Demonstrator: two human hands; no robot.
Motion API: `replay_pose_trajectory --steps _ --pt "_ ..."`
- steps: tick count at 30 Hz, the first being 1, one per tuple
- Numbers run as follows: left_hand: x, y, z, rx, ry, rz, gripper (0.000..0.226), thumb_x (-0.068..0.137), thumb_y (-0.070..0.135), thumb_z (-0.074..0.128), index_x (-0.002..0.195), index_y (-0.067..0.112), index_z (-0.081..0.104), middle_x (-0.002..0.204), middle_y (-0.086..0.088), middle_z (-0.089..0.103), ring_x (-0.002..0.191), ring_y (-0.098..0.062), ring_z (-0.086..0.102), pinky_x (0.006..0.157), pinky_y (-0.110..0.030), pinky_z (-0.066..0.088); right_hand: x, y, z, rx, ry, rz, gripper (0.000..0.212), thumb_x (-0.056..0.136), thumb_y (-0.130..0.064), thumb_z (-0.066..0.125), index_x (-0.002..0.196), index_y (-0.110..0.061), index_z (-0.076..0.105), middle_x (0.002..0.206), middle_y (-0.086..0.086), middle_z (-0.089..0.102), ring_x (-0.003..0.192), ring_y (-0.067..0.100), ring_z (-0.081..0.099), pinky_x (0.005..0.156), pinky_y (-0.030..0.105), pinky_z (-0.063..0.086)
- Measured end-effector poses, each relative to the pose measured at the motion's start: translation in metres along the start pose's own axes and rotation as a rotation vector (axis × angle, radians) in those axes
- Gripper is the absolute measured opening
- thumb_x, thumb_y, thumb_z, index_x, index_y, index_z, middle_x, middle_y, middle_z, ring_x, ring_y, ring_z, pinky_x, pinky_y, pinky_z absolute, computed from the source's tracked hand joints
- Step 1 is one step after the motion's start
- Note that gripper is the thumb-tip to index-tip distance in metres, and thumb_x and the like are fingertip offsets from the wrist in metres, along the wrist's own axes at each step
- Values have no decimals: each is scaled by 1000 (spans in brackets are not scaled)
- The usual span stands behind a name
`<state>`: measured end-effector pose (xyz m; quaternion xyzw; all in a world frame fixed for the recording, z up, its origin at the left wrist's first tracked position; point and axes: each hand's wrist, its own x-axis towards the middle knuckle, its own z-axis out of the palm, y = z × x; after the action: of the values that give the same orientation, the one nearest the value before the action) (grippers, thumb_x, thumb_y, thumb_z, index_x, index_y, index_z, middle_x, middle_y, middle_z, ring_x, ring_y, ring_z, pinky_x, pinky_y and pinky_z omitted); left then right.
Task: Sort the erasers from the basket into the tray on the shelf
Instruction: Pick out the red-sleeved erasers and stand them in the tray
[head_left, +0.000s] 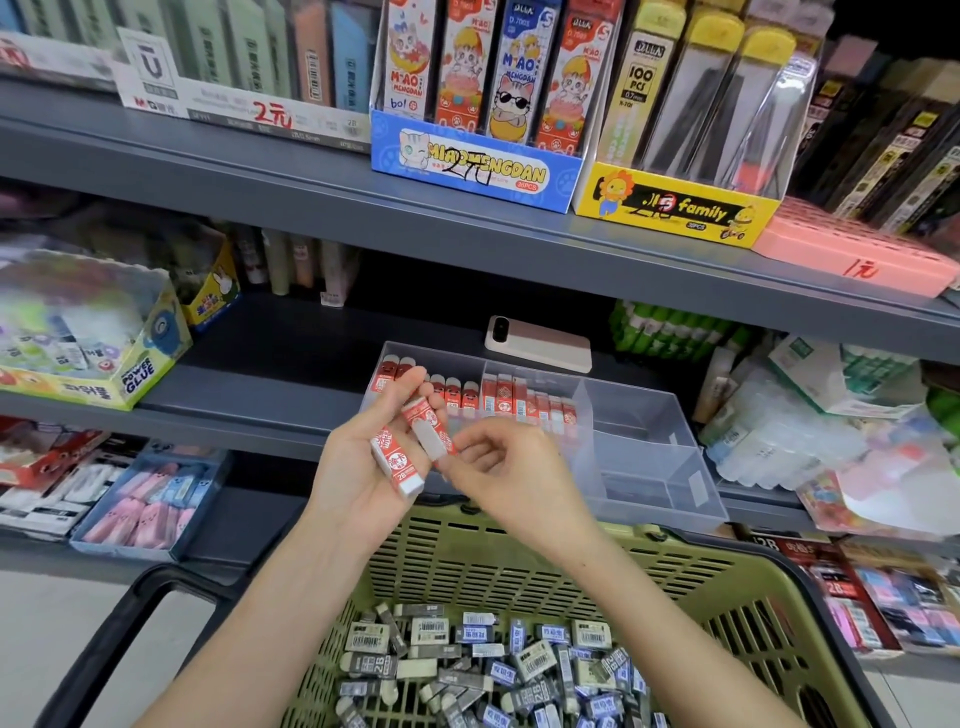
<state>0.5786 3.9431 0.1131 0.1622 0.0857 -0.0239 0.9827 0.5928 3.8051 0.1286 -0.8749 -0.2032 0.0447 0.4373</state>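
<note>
A person stands at a shop shelf (249, 400) with both hands raised above a green plastic basket (519, 556). The left hand (358, 467) is cupped palm up, its fingers loosely curled round a red-sleeved eraser (399, 465) that lies across the palm. The right hand (501, 462) has its fingers curled in and pinches the lower end of a second red eraser (428, 428). This one rests at a slant on the left fingers, touching the first.

Just behind the hands, on the shelf, sits a clear compartmented tray (649, 452). Its rear left sections hold neat rows of red erasers (519, 402) standing on end. The basket below holds a loose heap of grey and blue-sleeved erasers (493, 670). A phone (537, 343) lies on the shelf behind the tray.

Each eraser is probably light and firm with a little give, and not fragile. The paper sleeve looks smooth and may slide along the block. A pinch across the long sides, over the sleeve, seems the surest hold for standing one upright in a row.
</note>
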Motion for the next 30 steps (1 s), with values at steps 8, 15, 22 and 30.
replay_pose_trajectory --steps 8,15,22,30 --pt "-2 -10 -4 205 -79 64 22 88 15 55 86 5 74 86 -12 66 86 -21 68 78 -30 56 -6 6 -12 479 95 125 7 87 -12 61 88 -18 64 75 -1 67 66 12 62 61 29 56" --pt "-4 -6 1 441 76 166 34 82 44 56 94 13 64 58 1 50 48 -10 51 40 -20 42 45 46 -71 403 345 280 12 85 -8 64 90 3 63 65 7 60 51 10 51 50 22 42" --pt "-5 -1 1 285 68 167 46 75 43 67 99 4 61 66 -4 52 60 -16 51 56 -26 42 94 54 -76 -239 166 394 30 78 -24 74 95 -10 53 90 9 64 79 23 61 64 26 45" --pt "-2 -1 0 234 27 175 38 76 -1 52 114 4 56 82 -12 70 90 -26 70 84 -37 54 97 68 -46 -400 233 311 32 80 -30 72 101 -11 57 85 5 61 74 21 57 67 28 47"
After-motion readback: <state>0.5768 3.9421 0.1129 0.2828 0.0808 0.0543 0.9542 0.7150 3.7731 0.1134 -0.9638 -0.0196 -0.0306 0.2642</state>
